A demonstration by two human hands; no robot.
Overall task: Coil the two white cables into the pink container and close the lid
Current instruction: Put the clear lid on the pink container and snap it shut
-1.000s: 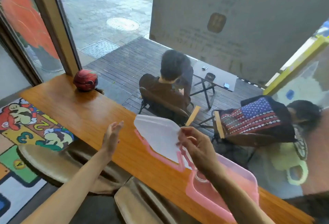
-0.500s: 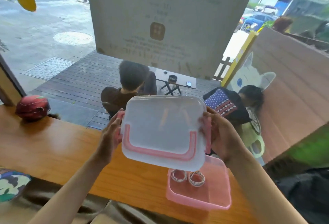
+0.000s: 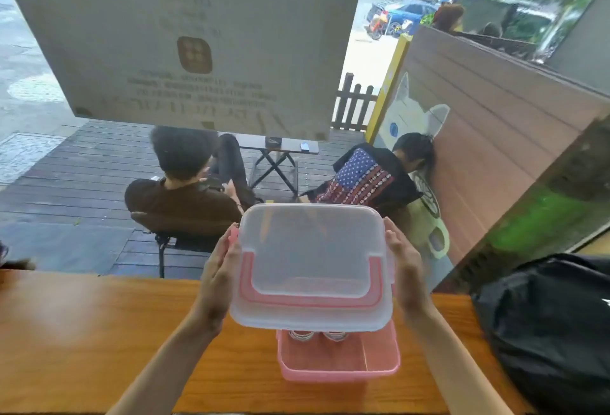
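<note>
Fingers [image 3: 227, 249] of the left hand [image 3: 216, 279] lie flat and extended along the left edge of the translucent lid [image 3: 312, 263], and those of the right hand [image 3: 407, 272] press the opposite edge, so the lid is clamped between both palms and held in the air, tilted toward the camera, its pink seal band visible along the near side; under its near edge sits the pink container [image 3: 336, 362], open, on the wooden counter [image 3: 82, 332], and two coiled white cables [image 3: 317, 335] lie side by side at its far wall, partly hidden by the lid; the counter is smooth, orange-brown and glossy, running along a large window; a black bag [image 3: 548, 325] rests on its right end; a pale sign [image 3: 194, 38] hangs on the glass; outside, two seated people [image 3: 185, 183] with their backs turned occupy a dark wet deck beside a small folding table [image 3: 277, 157]; a brown slatted fence [image 3: 495, 137] rises on the right, with parked cars on the street beyond.
</note>
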